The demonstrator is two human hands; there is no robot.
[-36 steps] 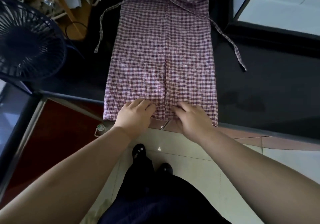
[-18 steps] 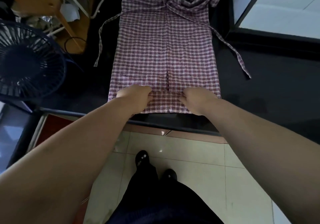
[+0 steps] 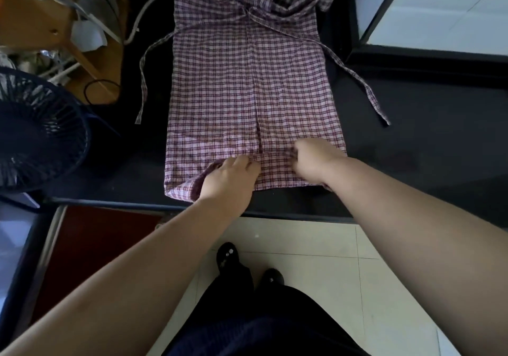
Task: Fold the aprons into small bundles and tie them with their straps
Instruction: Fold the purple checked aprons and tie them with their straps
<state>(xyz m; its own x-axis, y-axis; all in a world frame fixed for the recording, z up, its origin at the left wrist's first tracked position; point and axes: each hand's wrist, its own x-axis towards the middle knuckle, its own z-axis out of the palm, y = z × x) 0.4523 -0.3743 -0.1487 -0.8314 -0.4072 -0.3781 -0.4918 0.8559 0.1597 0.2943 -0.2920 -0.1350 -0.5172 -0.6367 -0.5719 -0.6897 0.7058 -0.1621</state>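
Observation:
A purple-and-white checked apron point(image 3: 247, 86) lies lengthwise on the black counter point(image 3: 412, 149), folded into a long strip. Its near hem is turned up into a narrow fold. My left hand point(image 3: 228, 179) grips that fold on its left half, fingers curled into the cloth. My right hand point(image 3: 313, 160) grips the fold on its right half. One strap point(image 3: 143, 80) trails off the apron's left side, another strap point(image 3: 360, 80) runs off to the right. The bib end at the far side is bunched.
A dark fan point(image 3: 35, 133) stands at the left edge of the counter. Wooden furniture point(image 3: 41, 20) with papers and cables sits at the far left. A white surface point(image 3: 445, 9) lies at the far right. Pale floor tiles point(image 3: 316, 245) and my shoes are below.
Both hands lifted the apron's near hem from the counter edge and turned it over away from me, making a first fold. The left corner of the fold now sticks out.

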